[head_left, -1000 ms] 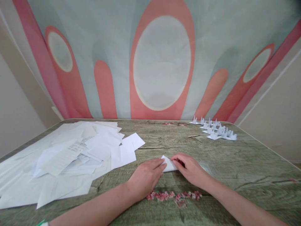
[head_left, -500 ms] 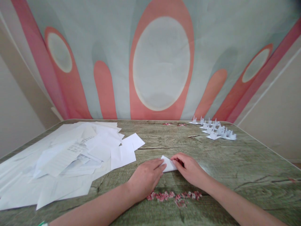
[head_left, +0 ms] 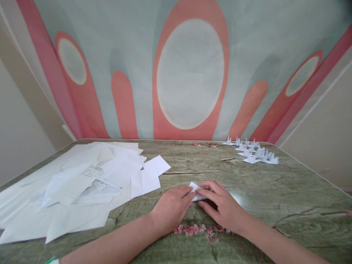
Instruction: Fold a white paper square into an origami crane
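A small folded piece of white paper [head_left: 194, 188] lies on the table in front of me, between my hands. The fingers of my left hand [head_left: 174, 205] press together on its left side and hold it against the wood. My right hand [head_left: 220, 203] has its fingers curved over the paper's right side, with the fingertips on it and the thumb near its lower edge. Much of the paper is hidden under the fingers, so its exact fold does not show.
A wide heap of white paper sheets [head_left: 79, 183] covers the table's left side, with two square pieces [head_left: 147, 179] at its right edge. Several folded paper cranes [head_left: 251, 150] stand at the back right. A patterned curtain [head_left: 189, 73] hangs behind the wood-grain table [head_left: 192, 165].
My right hand has shifted from pinching the paper's right edge to lying over it, its fingers reaching farther left. My left hand keeps its place on the paper.
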Motion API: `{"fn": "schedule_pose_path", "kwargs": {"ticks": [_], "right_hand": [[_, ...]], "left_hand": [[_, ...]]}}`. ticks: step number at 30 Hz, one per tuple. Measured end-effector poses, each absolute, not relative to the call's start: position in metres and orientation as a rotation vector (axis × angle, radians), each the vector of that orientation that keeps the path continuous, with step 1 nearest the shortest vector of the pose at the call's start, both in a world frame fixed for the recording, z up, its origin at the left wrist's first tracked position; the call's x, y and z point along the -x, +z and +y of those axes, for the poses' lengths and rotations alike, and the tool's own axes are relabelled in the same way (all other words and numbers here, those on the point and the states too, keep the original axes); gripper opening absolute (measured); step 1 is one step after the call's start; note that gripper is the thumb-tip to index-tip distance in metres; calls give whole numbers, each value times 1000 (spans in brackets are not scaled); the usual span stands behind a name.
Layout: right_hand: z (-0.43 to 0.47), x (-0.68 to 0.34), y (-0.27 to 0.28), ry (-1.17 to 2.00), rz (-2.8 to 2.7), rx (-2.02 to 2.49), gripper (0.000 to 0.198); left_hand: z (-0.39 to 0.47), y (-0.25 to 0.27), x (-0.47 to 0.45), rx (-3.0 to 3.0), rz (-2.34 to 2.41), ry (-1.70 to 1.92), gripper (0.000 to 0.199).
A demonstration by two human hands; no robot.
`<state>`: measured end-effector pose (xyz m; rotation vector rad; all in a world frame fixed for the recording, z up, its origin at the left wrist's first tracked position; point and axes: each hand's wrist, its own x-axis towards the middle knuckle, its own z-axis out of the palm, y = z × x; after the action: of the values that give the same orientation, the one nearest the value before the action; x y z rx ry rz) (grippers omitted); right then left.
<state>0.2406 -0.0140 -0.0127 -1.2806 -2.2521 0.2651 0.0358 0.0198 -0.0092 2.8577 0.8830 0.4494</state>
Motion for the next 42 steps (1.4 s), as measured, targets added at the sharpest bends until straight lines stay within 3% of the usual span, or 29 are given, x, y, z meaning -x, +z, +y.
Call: {"fn": "schedule_pose_path", "kwargs": {"ticks": [24,36,42], "right_hand": [[-15,-242,-18,-48,-2445,1247,23],[-19,-242,-14,-186,-2641,1237,34],[-23,-239,-9,-232,-2713,1232,38]], "left_hand": [[20,-11,-35,-2864,893,401,33],[19,-5,-39,-2915,923,334,28],[19,-4,-39,-2953,908,287,35]]}}
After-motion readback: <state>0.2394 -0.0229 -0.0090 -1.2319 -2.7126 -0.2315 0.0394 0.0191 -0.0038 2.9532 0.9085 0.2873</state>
